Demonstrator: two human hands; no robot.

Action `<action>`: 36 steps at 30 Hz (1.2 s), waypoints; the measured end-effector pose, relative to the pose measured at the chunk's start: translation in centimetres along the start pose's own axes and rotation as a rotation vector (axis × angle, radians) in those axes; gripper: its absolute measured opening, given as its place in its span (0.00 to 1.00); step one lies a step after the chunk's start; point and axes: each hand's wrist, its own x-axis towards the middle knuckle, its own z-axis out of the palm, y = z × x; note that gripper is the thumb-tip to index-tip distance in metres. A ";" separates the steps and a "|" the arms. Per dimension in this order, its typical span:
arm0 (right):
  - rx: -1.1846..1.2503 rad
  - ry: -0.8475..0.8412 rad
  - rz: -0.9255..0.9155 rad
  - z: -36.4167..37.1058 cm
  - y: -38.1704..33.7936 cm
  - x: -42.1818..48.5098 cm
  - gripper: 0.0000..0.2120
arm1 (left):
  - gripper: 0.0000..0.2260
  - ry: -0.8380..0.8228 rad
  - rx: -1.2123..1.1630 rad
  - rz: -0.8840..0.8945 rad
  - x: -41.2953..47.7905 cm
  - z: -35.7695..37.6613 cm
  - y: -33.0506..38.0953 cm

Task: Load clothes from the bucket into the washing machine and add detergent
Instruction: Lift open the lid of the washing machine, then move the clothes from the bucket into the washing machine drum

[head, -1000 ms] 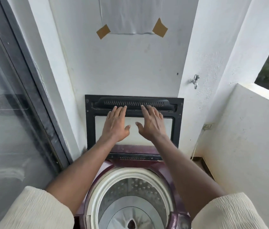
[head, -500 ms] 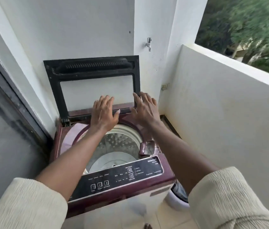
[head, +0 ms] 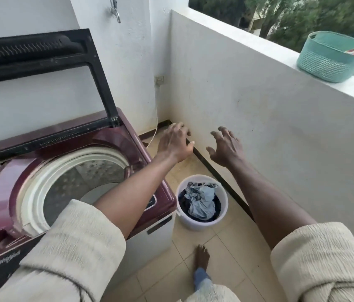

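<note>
A maroon top-loading washing machine (head: pixel 115 138) stands at the left with its black-framed lid (head: pixel 97 68) raised against the wall and its steel drum (head: pixel 78 182) showing no clothes. On the floor to its right sits a white bucket (head: pixel 201 224) holding blue and dark clothes (head: pixel 201 199). My left hand (head: pixel 176 142) and my right hand (head: pixel 226 147) hang in the air past the machine's right side, above and beyond the bucket. Both have spread fingers and hold nothing.
A white balcony wall (head: pixel 269 110) runs along the right, with a teal basket (head: pixel 332 56) on its ledge. A tap (head: pixel 115 9) and a socket (head: pixel 159 80) with a cable are on the back wall. My bare foot (head: pixel 202 258) stands on the tiled floor near the bucket.
Both hands left the raised lid and swung right, off the machine. The view turned right and down, bringing the bucket of clothes and the teal basket into sight.
</note>
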 end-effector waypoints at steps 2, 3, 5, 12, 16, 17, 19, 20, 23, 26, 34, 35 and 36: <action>-0.021 -0.065 0.023 1.7 3.0 0.4 0.29 | 0.18 -0.108 -0.041 -0.040 1.6 3.5 1.6; -0.031 -0.111 0.030 2.9 4.6 0.9 0.30 | 0.20 -0.183 -0.080 -0.095 2.5 5.6 2.2; -0.037 -0.203 0.051 5.5 7.7 2.1 0.31 | 0.20 -0.349 -0.203 -0.260 4.0 9.7 2.8; 0.061 -0.499 0.171 16.0 15.4 7.2 0.34 | 0.22 -0.711 -0.495 -0.773 6.1 23.8 0.9; 0.139 -0.691 0.169 26.0 18.3 9.5 0.45 | 0.18 -0.654 -0.675 -1.010 7.0 33.9 -2.3; 0.138 -0.714 0.145 28.3 18.7 9.7 0.48 | 0.15 -0.642 -0.747 -1.083 6.9 36.2 -3.2; 0.125 -0.768 0.115 34.8 20.3 10.4 0.55 | 0.13 -0.615 -0.893 -1.188 6.8 42.6 -5.4; 0.140 -0.801 0.120 38.2 21.0 10.6 0.58 | 0.14 -0.591 -0.947 -1.226 6.5 45.6 -6.5; 0.157 -0.895 0.160 47.7 22.0 9.4 0.65 | 0.17 -0.509 -1.023 -1.353 5.2 52.9 -9.4; 0.040 -0.979 0.106 55.4 21.5 6.6 0.69 | 0.18 -0.437 -1.116 -1.482 3.4 57.8 -10.8; 0.100 -0.761 0.107 58.5 23.2 6.7 0.29 | 0.20 -0.493 -1.033 -1.497 1.0 57.9 -11.5; 0.122 -0.739 0.113 57.1 23.4 7.3 0.28 | 0.21 -0.456 -1.029 -1.484 1.5 56.3 -11.3; 0.137 -0.709 0.114 55.3 23.4 7.8 0.27 | 0.23 -0.437 -1.028 -1.468 2.2 54.5 -11.2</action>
